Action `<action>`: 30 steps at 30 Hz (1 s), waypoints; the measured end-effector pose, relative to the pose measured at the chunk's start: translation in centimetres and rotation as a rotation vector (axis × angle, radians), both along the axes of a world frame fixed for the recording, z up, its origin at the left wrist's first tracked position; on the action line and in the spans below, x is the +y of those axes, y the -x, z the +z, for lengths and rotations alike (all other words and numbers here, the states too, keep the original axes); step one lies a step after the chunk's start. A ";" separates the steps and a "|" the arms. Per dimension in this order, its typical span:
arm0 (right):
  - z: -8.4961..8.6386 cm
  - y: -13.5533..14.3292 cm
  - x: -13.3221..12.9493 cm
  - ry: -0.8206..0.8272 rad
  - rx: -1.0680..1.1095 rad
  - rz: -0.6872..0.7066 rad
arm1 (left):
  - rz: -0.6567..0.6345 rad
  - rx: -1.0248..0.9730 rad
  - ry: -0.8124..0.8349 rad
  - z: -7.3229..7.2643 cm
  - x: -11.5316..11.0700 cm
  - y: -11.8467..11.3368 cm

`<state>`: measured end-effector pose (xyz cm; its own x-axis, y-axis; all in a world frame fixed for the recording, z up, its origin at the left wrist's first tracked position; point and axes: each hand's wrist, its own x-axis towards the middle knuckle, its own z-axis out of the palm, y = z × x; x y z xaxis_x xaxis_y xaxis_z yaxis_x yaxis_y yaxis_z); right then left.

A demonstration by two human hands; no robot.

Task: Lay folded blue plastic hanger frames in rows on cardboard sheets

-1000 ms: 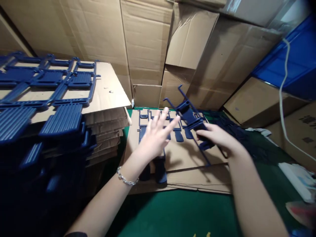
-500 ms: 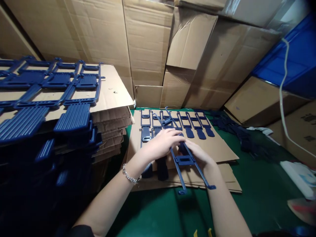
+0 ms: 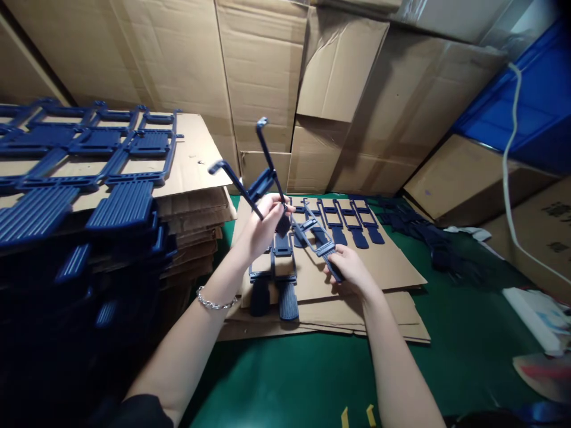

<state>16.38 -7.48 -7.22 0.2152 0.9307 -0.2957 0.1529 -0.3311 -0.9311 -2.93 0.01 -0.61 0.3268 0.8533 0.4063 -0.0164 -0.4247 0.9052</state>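
Note:
My left hand is closed on a dark blue plastic frame, tilted up with its two hooked prongs toward the upper left. Lower and to the right, my right hand grips the ribbed end of a second blue frame, whose open part points away to the upper left. The two pieces are apart. Beneath them lies a cardboard sheet bearing a row of similar blue frames at the back and two more frames at the front left.
At the left, a tall stack of cardboard layers carries many blue frames. More dark blue parts lie on the green table at the right. Cardboard boxes wall the back; a white cable hangs right.
My hands have separated. My left hand has moved left and raised one frame with its prongs upward; my right hand now holds a separate frame over the cardboard sheet.

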 end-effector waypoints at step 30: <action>4.5 0.4 -4.9 -0.025 -0.704 0.177 | 0.101 0.181 0.307 -0.8 1.3 0.5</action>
<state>15.97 -12.37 -2.74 0.1924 0.9739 -0.1202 0.7682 -0.2257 -0.5991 -3.40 1.30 -1.38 0.2781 0.9580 0.0694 0.1837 -0.1239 0.9751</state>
